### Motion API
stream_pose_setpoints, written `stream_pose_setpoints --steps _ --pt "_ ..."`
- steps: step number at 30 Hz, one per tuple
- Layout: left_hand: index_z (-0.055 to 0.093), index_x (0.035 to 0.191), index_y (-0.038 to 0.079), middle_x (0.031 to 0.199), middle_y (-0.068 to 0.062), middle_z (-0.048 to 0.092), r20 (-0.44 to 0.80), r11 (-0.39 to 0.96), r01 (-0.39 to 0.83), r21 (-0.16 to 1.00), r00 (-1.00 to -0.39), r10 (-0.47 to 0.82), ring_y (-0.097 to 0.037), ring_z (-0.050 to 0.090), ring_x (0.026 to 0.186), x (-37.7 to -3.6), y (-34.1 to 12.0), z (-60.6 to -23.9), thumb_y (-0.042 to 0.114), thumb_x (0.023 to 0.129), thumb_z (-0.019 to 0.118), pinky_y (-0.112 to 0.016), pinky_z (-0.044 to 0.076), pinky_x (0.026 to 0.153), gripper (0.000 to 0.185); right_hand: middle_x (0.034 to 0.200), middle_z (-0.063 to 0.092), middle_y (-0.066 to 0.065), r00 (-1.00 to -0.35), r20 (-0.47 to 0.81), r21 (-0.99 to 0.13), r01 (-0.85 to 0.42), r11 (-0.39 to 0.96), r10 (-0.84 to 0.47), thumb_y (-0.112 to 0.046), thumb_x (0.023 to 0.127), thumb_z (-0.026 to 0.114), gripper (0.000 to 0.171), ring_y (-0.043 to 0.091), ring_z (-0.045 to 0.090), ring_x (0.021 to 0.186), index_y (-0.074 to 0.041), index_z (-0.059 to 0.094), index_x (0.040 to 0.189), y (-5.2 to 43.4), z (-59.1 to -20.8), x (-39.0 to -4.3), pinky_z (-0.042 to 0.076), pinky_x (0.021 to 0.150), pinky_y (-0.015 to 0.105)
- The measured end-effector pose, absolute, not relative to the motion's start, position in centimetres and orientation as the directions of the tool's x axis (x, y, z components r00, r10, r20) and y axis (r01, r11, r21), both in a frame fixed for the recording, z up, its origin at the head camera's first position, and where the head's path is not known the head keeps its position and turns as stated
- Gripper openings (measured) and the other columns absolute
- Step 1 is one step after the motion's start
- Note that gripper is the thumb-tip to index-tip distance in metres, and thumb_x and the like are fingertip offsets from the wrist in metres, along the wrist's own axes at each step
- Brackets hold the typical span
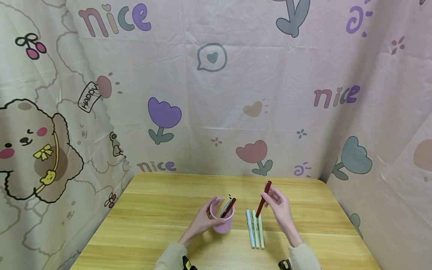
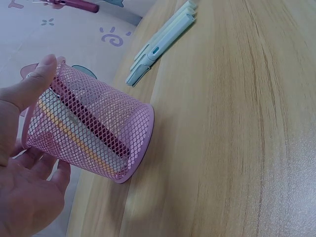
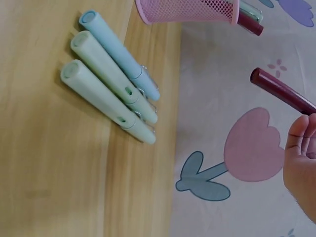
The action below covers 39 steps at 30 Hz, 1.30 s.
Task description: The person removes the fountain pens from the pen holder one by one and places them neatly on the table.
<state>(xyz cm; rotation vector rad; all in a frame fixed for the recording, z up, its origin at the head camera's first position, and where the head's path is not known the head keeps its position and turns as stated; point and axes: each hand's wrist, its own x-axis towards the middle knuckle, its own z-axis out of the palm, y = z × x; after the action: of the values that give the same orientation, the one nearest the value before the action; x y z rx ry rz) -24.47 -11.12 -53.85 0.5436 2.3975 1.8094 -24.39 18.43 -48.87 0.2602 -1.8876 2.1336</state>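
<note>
A pink mesh pen cup (image 1: 223, 226) stands on the table, slightly tilted or upright, I cannot tell which. My left hand (image 1: 205, 220) grips it near the rim, thumb on one side and fingers on the other. Inside lean a yellow pen (image 2: 74, 129), a pale green pen (image 1: 224, 207) and a dark red pen (image 2: 91, 121). To the right, my right hand (image 1: 279, 207) pinches another dark red pen (image 3: 284, 92) in the air. Below it, a light blue pen (image 3: 116, 49) and two pale green pens (image 3: 101, 96) lie side by side on the table.
The wooden table (image 1: 162, 210) reaches back to a printed cloth (image 1: 209, 101) that hangs behind it. More cloth hangs along the left and right sides. Dark bands (image 1: 285, 264) sit at both sleeve cuffs.
</note>
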Motion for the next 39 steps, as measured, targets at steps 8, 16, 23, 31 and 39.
stream_pose_setpoints --steps 8,16,23,31,39 --pt "0.027 0.155 -0.005 0.156 -0.032 0.037 0.143 0.225 0.225 0.948 -0.933 0.331 -0.051 0.038 0.143 -24.5 -11.1 -53.9 0.021 0.078 0.087 -0.062 0.036 0.117 0.101 0.089 0.072 -0.006 -0.963 0.238 -0.969 -0.245 -0.043 0.124 -0.005 0.097 0.064 0.037 0.003 0.065 0.076 0.017 0.055 0.125 19.3 -49.8 -24.0 0.055 0.067 0.019" --pt "0.027 0.155 -0.005 0.156 -0.031 0.037 0.144 0.225 0.226 0.948 -0.932 0.332 -0.051 0.038 0.143 -24.5 -11.1 -53.9 0.022 0.079 0.087 -0.062 0.035 0.117 0.101 0.086 0.073 -0.010 -0.971 0.186 -0.983 -0.184 0.027 0.148 -0.008 0.097 0.064 0.041 0.003 0.066 0.077 0.014 0.056 0.130 19.9 -51.0 -23.9 0.055 0.070 0.017" --pt "0.028 0.155 -0.005 0.156 -0.031 0.037 0.146 0.227 0.229 0.947 -0.933 0.330 -0.050 0.038 0.143 -24.5 -11.1 -53.9 0.022 0.078 0.087 -0.061 0.036 0.117 0.100 0.084 0.072 -0.014 -0.977 0.130 -0.991 -0.121 0.061 0.170 -0.012 0.097 0.067 0.043 0.001 0.066 0.078 0.012 0.057 0.131 20.1 -52.2 -23.6 0.054 0.072 0.016" --pt "0.027 0.155 -0.005 0.156 -0.031 0.036 0.143 0.227 0.225 0.948 -0.933 0.329 -0.051 0.038 0.143 -24.5 -11.1 -53.8 0.022 0.079 0.087 -0.062 0.035 0.118 0.101 0.082 0.072 -0.010 -0.977 0.112 -0.992 -0.100 0.076 0.181 -0.012 0.096 0.067 0.042 0.002 0.064 0.073 0.012 0.058 0.130 20.2 -53.8 -23.3 0.053 0.066 0.017" --pt "0.028 0.155 -0.004 0.157 -0.031 0.036 0.137 0.225 0.218 0.950 -0.935 0.326 -0.050 0.037 0.144 -24.4 -11.0 -53.7 0.022 0.078 0.087 -0.061 0.034 0.118 0.101 0.083 0.074 -0.005 -0.981 0.048 -0.996 -0.033 0.082 0.188 -0.011 0.095 0.069 0.041 0.006 0.067 0.075 0.012 0.058 0.128 20.6 -55.2 -23.4 0.054 0.067 0.019"
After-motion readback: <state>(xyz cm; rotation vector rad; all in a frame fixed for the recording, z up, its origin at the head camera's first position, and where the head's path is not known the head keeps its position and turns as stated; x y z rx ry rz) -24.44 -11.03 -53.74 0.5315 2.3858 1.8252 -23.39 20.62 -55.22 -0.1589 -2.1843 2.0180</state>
